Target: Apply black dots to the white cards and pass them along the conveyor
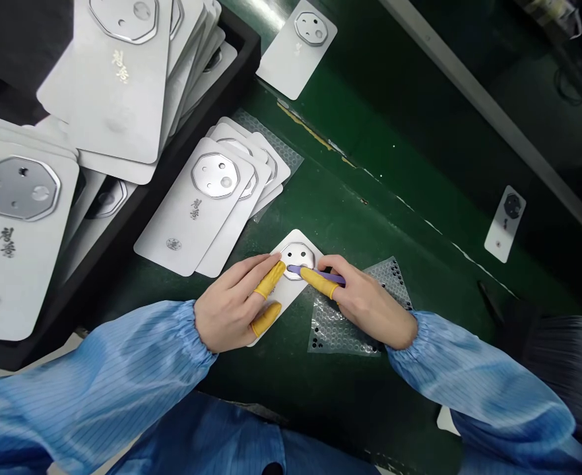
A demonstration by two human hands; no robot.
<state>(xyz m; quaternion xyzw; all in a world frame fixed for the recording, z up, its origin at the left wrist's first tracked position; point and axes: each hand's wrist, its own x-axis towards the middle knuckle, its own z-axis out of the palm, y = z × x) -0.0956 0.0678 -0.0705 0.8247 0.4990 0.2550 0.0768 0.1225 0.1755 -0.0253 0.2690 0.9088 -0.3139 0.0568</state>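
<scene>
A white phone back cover (281, 295), with a silver octagonal camera ring near its top, lies on the green table in front of me. My left hand (239, 300) grips it, fingertips by the ring and thumb on its lower part; yellow finger cots cover the thumb and a finger. Held in my right hand (365, 300) is a slim purple tool (338, 278), its tip touching one of the holes in the camera ring. A yellow cot covers a right finger too. Under the right wrist lies a bubble-wrap sheet (340, 323) dotted with several small black round pieces.
Several stacked covers (172, 231) lie left of my hands, partly on bubble wrap. A black tray (123, 244) at far left holds more covers. Single covers rest at the back (291, 59) and far right (501, 231). A dark bristled object (563, 369) is at right.
</scene>
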